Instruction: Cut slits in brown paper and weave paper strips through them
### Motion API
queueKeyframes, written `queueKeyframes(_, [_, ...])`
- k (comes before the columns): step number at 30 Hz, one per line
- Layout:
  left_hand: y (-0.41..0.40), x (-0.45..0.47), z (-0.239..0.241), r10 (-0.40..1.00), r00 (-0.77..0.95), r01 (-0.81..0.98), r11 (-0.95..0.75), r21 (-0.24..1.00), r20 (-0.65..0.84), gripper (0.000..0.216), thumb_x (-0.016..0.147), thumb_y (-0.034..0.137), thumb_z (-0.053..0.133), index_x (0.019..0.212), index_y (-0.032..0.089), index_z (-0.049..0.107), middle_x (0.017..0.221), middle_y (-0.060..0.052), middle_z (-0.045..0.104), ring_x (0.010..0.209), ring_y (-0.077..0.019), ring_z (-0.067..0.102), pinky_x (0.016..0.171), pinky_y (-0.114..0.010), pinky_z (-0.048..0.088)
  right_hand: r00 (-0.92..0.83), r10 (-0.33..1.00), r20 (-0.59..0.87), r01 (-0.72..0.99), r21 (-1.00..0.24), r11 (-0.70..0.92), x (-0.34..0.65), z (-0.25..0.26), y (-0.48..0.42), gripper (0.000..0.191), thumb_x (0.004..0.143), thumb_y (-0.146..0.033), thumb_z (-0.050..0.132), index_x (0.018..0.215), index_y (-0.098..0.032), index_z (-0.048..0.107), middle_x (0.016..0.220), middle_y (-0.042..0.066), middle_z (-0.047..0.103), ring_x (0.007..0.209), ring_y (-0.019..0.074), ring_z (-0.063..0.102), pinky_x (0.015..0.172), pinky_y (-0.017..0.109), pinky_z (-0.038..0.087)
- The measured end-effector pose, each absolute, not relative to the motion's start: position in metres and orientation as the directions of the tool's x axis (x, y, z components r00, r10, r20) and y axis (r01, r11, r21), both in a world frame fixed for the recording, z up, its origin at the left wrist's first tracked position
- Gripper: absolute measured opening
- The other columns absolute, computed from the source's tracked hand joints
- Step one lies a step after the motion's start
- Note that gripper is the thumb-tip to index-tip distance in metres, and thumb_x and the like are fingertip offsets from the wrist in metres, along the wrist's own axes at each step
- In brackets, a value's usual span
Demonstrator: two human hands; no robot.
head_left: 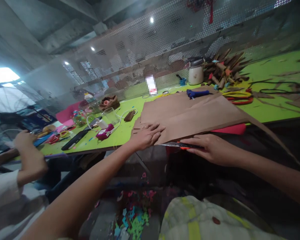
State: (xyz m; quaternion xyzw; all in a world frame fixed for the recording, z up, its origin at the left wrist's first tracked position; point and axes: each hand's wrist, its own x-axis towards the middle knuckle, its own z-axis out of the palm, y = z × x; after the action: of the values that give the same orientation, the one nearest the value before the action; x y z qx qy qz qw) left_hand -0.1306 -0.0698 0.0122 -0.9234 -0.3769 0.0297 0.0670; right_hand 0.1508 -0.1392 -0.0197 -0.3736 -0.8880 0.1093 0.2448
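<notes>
My left hand (pixel 148 136) lies flat on the front left part of the large brown paper sheets (pixel 180 113), fingers stretched and pressing down. At the table's front edge, my right hand (pixel 211 148) is closed around a cutting tool (pixel 173 144) with a thin metal blade and an orange and dark handle. Its blade points left along the paper's near edge, and the tip is close to my left hand. My fingers hide most of the handle. A long narrow strip of brown paper (pixel 272 131) hangs off the table to the right.
A blue glue gun (pixel 197 93) lies on the paper's far side. Behind stand a white jar (pixel 196 71) and a pile of brown rolls (pixel 225 71). Yellow-handled scissors (pixel 237 94) lie right. A magenta box (pixel 105 131) sits left. A co-worker's hand (pixel 25 138) is far left.
</notes>
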Motion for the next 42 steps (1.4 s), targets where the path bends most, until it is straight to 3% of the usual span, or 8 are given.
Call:
queueKeyframes(9, [-0.068,-0.132,0.011,0.703,0.711,0.69,-0.702,-0.176,-0.02,0.051,0.098,0.041,0.015,0.143,0.024,0.031,0.148,-0.012,0.032,0.132,-0.0261,0.032,0.105,-0.043,0.026,-0.634,0.697,0.335,0.58,-0.391,0.715,0.121,-0.018,-0.134,0.036,0.09,-0.035,0.048,0.125,-0.027,0.058,0.108,0.008,0.069,0.095,0.0226,0.064,0.082,0.032,0.047])
queueKeyframes(28, [-0.061,-0.13,0.025,0.653,0.746,0.644,-0.757,-0.105,-0.129,0.05,0.098,0.037,0.016,0.143,0.019,0.031,0.148,-0.01,0.031,0.136,-0.023,0.026,0.108,-0.04,0.02,-0.671,0.691,0.27,0.621,-0.304,0.722,0.082,-0.002,-0.139,0.036,0.092,-0.037,0.041,0.125,-0.031,0.056,0.1,0.009,0.07,0.085,0.0249,0.065,0.069,0.03,0.044])
queueKeyframes(34, [-0.055,-0.133,0.027,0.649,0.744,0.647,-0.759,-0.072,-0.156,0.05,0.098,0.038,0.015,0.143,0.022,0.03,0.148,-0.008,0.033,0.136,-0.021,0.026,0.108,-0.039,0.019,-0.664,0.693,0.28,0.621,-0.31,0.72,0.08,0.001,-0.142,0.038,0.092,-0.035,0.04,0.127,-0.031,0.055,0.095,0.009,0.07,0.082,0.0243,0.065,0.068,0.03,0.043])
queueKeyframes(42, [-0.062,-0.132,0.027,0.666,0.737,0.659,-0.746,-0.092,-0.114,0.05,0.098,0.039,0.016,0.142,0.023,0.033,0.148,-0.009,0.033,0.135,-0.0225,0.029,0.108,-0.039,0.022,-0.805,0.572,0.156,0.498,-0.347,0.795,0.08,-0.006,-0.188,0.035,0.089,-0.04,0.045,0.12,-0.033,0.06,0.085,0.007,0.069,0.07,0.0216,0.065,0.06,0.028,0.042])
